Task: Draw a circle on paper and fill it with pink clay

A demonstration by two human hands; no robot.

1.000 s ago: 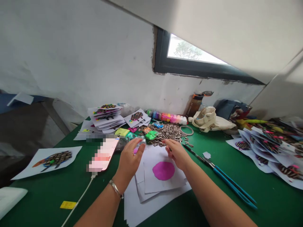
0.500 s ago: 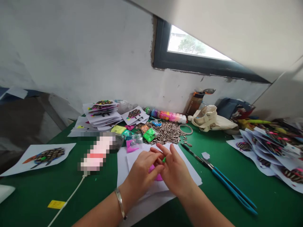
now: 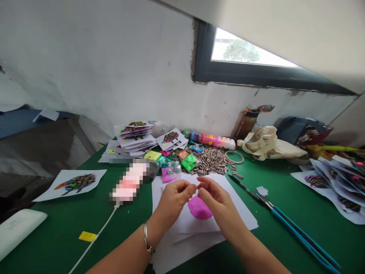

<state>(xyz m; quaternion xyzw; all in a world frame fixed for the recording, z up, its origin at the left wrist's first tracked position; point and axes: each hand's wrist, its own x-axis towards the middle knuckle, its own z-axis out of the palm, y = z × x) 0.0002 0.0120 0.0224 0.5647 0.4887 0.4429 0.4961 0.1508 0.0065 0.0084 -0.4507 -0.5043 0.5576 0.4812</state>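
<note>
A flat magenta clay piece [image 3: 200, 207] lies on white paper sheets [image 3: 239, 201]. Over its upper left edge is my left hand [image 3: 175, 198], fingers pinched together; anything between the fingertips is too small to name. My right hand [image 3: 218, 198] curves over the clay's right side, its thumb and fingers bent together near the left fingertips. Whether it holds something cannot be made out. Behind the hands lie a green clay packet [image 3: 189, 163], a magenta packet [image 3: 169, 175] and a pile of striped seeds [image 3: 212, 161].
Blue-handled tweezers [image 3: 302, 232] and a pen [image 3: 242, 185] lie at the right. Paper stacks with seed pictures [image 3: 137, 140] stand back left. A blurred-out device [image 3: 131, 182] with a white cable, a white case [image 3: 21, 232] and a tape ring [image 3: 234, 156] are around.
The view has turned left, so things sit further right. My hands have moved from an overlapping pose to bent fingertips close together, uncovering more magenta clay. The green bit between them no longer shows.
</note>
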